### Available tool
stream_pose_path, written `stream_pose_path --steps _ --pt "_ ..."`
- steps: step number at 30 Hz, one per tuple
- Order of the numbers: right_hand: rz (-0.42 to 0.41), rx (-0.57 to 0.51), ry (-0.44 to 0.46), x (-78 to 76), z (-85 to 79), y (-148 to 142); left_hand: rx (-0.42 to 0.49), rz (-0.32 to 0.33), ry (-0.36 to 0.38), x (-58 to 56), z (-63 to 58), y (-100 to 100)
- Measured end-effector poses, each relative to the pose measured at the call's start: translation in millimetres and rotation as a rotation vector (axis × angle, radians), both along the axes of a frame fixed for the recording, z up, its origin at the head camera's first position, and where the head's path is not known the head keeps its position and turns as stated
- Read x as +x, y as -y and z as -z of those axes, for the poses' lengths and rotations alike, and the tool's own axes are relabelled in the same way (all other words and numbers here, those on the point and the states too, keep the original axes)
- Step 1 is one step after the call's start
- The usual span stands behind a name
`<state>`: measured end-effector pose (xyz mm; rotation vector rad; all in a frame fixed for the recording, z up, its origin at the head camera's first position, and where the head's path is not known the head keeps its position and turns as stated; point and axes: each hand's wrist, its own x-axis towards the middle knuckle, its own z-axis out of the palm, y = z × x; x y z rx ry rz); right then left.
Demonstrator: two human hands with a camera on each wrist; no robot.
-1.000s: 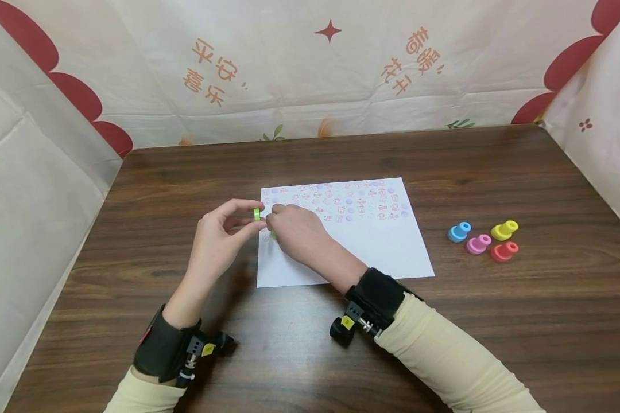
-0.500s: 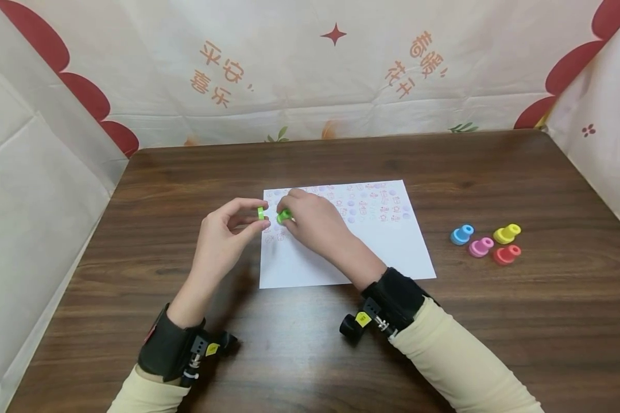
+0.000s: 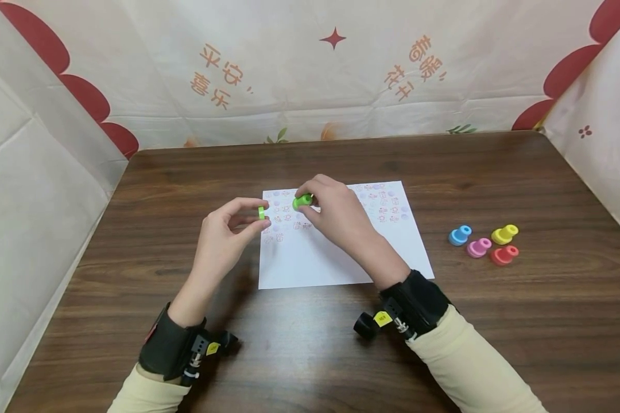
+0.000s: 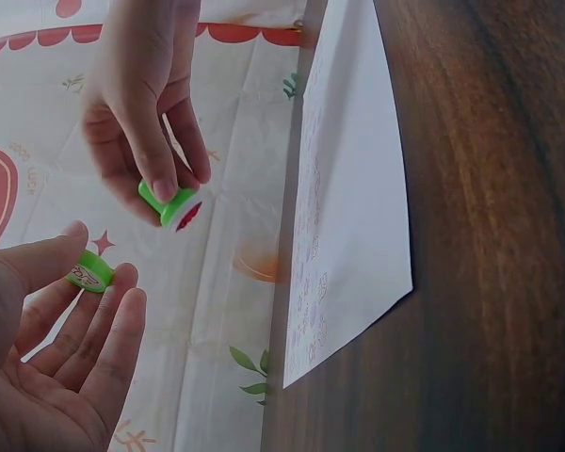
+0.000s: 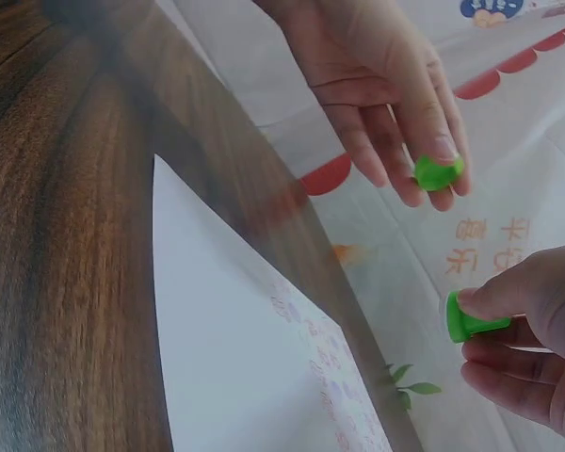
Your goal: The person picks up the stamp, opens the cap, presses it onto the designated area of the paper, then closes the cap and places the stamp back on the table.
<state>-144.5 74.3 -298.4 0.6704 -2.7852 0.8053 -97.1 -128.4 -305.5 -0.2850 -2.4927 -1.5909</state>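
My left hand (image 3: pixel 219 235) pinches a small green stamp cap (image 3: pixel 261 213) between thumb and fingertips, at the left edge of a white sheet of paper (image 3: pixel 336 261). With thumb and fingers my right hand (image 3: pixel 341 215) grips a green stamp (image 3: pixel 302 201) above the printed part of the sheet. The stamp's red face (image 4: pixel 189 217), ringed in white, shows in the left wrist view, tilted and raised off the paper. In the right wrist view the cap (image 5: pixel 439 172) and the stamp (image 5: pixel 471 323) are apart. Small red and purple prints run in rows across the sheet's far part.
Blue (image 3: pixel 460 236), pink (image 3: pixel 479 247), yellow (image 3: pixel 504 234) and red (image 3: pixel 504 255) stamps stand grouped on the dark wooden table (image 3: pixel 310 350), right of the paper. A patterned white cloth (image 3: pixel 310 74) hangs behind the table and along its sides.
My right hand has lifted from the sheet's left side and moved right and away from the left hand, carrying the green stamp. The left hand keeps holding the cap in nearly the same place.
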Motion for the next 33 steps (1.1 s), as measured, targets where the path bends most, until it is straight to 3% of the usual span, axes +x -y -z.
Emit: stream_pose_path --steps 13,33 --pt "0.050 -0.078 -0.005 1.1 1.1 -19.9 0.000 0.002 0.007 -1.6 0.0 -3.2" --pt "0.078 -0.138 -0.004 7.5 19.4 -43.3 -0.016 0.001 0.001 -1.3 4.6 -8.6"
